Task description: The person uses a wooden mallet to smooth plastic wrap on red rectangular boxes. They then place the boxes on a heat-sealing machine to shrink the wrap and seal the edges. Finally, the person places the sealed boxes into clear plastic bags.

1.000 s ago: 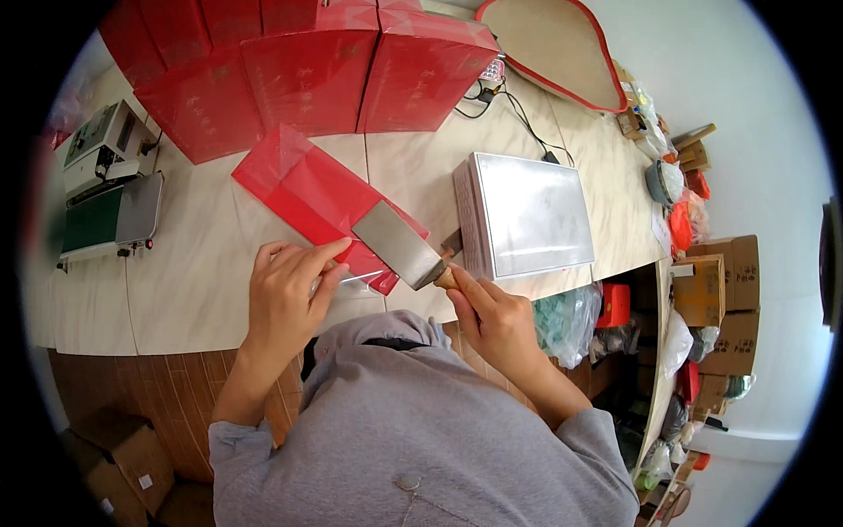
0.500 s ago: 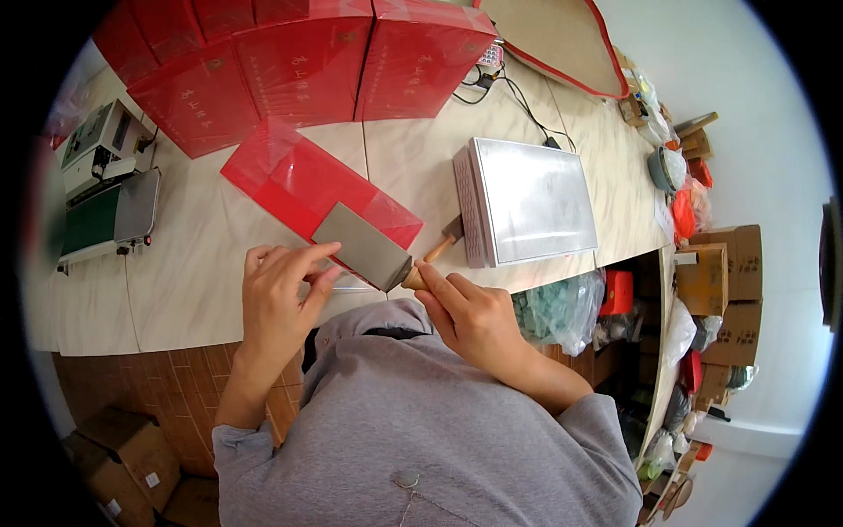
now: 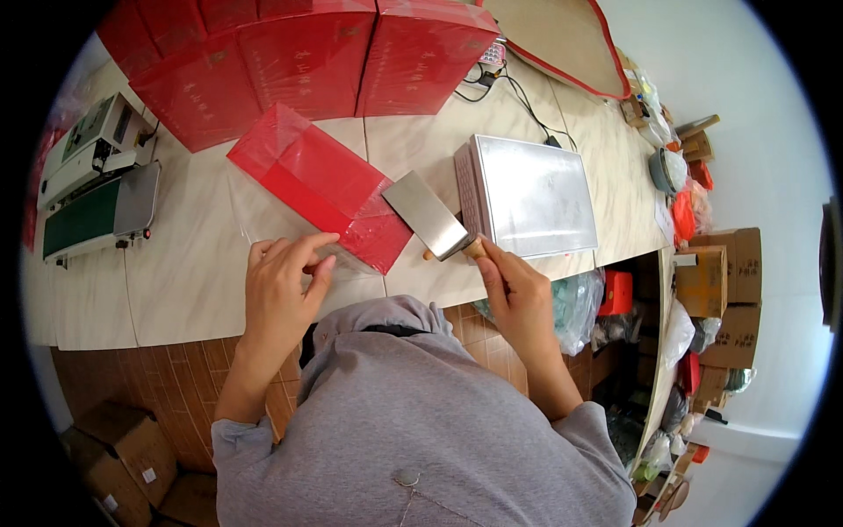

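— the hands?
— the right hand point(image 3: 521, 283) grips a rectangular grey metal blade point(image 3: 428, 215) by its wooden handle point(image 3: 475, 249); the left hand point(image 3: 288, 274), half curled, seems empty.
— which step?
— perhaps wrapping the red, film-covered rectangular box point(image 3: 327, 178), lying just ahead; the next move likely needs it steady.

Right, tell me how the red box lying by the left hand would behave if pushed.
The red box looks fairly stiff, given its straight edges and flat faces. Its glossy clear film suggests it could feel slippery. Lying flat-sided on the table, it seems unlikely to roll or tip.
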The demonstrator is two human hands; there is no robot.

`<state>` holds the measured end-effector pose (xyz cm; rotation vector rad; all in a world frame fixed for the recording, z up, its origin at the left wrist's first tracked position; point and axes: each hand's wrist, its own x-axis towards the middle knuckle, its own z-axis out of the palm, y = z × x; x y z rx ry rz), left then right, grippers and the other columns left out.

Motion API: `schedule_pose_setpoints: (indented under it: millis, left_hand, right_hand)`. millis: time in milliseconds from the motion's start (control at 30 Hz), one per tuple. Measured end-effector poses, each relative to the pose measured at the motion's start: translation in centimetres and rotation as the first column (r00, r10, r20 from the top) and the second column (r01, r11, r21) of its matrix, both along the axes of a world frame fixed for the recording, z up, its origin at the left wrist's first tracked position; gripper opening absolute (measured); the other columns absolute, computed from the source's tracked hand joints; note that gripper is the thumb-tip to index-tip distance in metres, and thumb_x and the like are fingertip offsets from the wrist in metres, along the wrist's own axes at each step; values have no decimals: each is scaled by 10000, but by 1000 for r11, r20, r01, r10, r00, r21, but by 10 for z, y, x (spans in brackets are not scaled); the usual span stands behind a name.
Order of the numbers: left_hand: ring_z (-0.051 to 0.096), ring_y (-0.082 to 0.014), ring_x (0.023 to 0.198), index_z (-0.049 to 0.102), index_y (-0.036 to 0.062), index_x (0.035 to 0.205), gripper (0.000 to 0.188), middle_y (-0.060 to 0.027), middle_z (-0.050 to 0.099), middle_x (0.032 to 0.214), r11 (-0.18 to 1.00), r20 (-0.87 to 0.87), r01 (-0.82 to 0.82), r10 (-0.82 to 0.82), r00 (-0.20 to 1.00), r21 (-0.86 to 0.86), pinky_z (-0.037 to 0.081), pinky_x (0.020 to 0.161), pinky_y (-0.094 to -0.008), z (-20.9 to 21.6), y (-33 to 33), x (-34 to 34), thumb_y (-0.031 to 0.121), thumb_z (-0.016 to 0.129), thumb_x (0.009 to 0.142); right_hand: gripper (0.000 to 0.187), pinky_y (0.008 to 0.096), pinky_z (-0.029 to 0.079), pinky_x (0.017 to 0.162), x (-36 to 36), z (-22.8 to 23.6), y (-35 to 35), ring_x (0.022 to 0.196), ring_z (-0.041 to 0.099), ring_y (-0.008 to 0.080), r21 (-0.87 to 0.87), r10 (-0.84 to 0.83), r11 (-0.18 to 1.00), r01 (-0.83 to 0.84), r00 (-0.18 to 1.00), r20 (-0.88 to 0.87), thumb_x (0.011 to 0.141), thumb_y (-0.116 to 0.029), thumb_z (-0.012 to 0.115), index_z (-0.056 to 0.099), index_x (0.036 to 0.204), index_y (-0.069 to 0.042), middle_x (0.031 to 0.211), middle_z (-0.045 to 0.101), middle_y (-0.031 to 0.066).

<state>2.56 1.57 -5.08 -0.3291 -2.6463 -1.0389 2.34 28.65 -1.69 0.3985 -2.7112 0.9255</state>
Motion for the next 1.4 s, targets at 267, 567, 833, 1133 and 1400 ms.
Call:
schedule_pose_setpoints:
  millis: [267,567,833,1133,1400]
  left_hand:
    - [553,-153,643,654,129,1020,197,7,565,656,1000,-20,17,-17,1000,-13,369,780,-328,5,1,0,90,650,827]
    - [542,-179,753,675,137,968,261,9,547,723,978,-67,154,-164,984,-139,369,843,-373,12,-6,0,168,741,717]
    - [537,-207,792,651,120,791,177,3,520,766,948,-293,202,-272,917,-247,398,848,-391,27,-25,-21,148,752,649]
    - [540,-192,860,636,107,686,158,-7,532,773,849,-157,498,-524,837,-178,378,905,-370,38,-18,-81,231,734,693]
    - [548,-182,852,661,102,698,176,-5,555,780,779,13,626,-626,780,-21,361,913,-343,37,-14,-116,253,748,721]
  right_hand:
    - [292,328,434,412,10,-6,-20,451,534,213,170,134,978,-119,988,-79,851,-150,667,638,1113,-23,632,552,64]
    - [325,331,433,424,9,-2,-34,463,533,210,209,228,954,-216,973,-33,851,-125,663,622,1154,-12,635,535,68]
    - [328,337,420,413,5,-1,-33,454,522,208,232,264,941,-247,963,-45,857,-158,660,617,1156,-27,636,529,58]
    - [309,335,432,422,1,-4,-27,462,548,225,269,284,929,-254,955,-80,852,-176,668,636,1130,-44,628,538,61]
    - [231,266,491,536,15,16,16,636,668,241,29,117,992,-122,985,127,842,-88,679,668,1046,18,830,682,155]
